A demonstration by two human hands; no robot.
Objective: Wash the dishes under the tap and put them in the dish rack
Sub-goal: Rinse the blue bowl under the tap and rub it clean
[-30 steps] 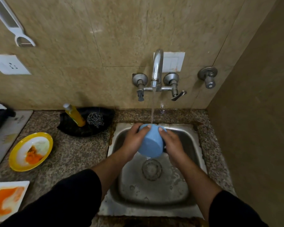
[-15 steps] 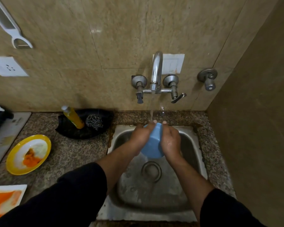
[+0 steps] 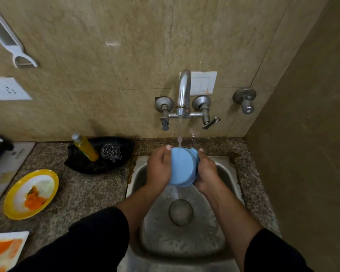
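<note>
– Blue bowl [image 3: 182, 167], where have you got it?

– Straight under the tap [image 3: 184, 91], above the steel sink [image 3: 185, 242]. It is tipped on its side, with the flat base turned towards me and the rim away from me.

– And your hands?

– Both are on it. My left hand [image 3: 158, 167] is curled round the bowl's left side, with one fingertip up at the top edge. My right hand [image 3: 206, 173] cups the right side by the rim. Its fingers go round the back, so I can't tell how they lie there.

– Is the water on?

– Yes. A thin stream [image 3: 179, 132] falls from the tap onto the bowl's top edge, and water runs off below the bowl towards the drain [image 3: 181, 212].

– What else is around?

– Left of the tap, against the wall, a black tray [image 3: 90, 165] holds a yellow soap bottle [image 3: 85, 147] and a steel scrubber [image 3: 111, 153]. Further left of the tap on the granite counter sits a yellow-rimmed plate [image 3: 16, 215] smeared with orange. A white square plate [image 3: 18, 235], also orange-stained, lies at the near edge. A white peeler [image 3: 12, 46] hangs on the wall well to the tap's left.
</note>
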